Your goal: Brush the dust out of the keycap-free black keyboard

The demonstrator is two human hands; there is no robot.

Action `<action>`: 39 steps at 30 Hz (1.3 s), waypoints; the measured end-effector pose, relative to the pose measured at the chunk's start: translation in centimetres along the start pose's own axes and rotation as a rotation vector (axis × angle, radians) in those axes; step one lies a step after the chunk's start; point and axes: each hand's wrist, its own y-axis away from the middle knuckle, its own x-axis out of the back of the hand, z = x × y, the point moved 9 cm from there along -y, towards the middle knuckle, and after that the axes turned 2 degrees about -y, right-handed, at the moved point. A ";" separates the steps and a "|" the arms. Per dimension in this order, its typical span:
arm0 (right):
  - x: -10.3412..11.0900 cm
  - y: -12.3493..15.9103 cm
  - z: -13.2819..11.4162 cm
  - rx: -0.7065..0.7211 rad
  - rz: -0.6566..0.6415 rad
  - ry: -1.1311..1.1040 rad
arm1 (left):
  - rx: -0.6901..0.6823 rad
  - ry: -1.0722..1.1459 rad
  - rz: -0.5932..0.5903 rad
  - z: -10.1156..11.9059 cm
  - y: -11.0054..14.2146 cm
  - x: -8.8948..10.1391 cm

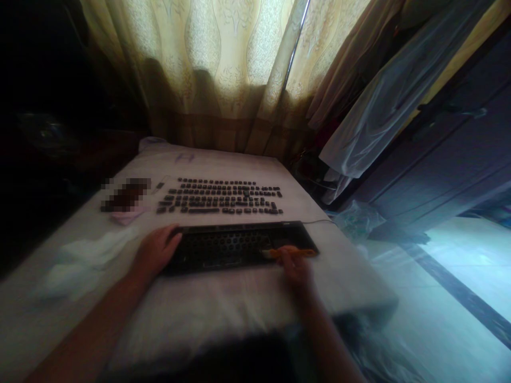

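Observation:
A black keyboard (223,247) with its keycaps off lies flat on the light cloth. My left hand (159,247) grips its left end, the thumb over the frame and the fingers round the far corner. In my right hand (294,266) is a small paint brush (293,253) with an orange handle, held in closed fingers. Its pale bristles point left, over or on the right part of the key area; contact is too blurred to tell. Beyond the keyboard, the loose black keycaps (223,197) are laid out in rows in keyboard order.
A thin wire tool (161,185) lies left of the keycaps. Farther left are a pixelated item (126,194), a pink cloth (125,215) and a crumpled white cloth (88,258). A cable (317,221) runs off the right edge. Curtains (223,69) hang behind.

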 end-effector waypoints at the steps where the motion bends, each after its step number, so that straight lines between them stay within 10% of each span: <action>1: -0.1 0.0 -0.1 0.000 -0.005 0.003 | 0.002 0.000 -0.003 0.0 0.0 0.0; 20: 3.2 -0.1 1.2 -0.139 0.245 0.058 | 0.006 0.002 -0.006 0.1 0.0 0.0; 39: 2.1 -0.2 1.6 -0.143 0.176 0.163 | 0.009 0.001 -0.004 0.0 -0.1 -0.1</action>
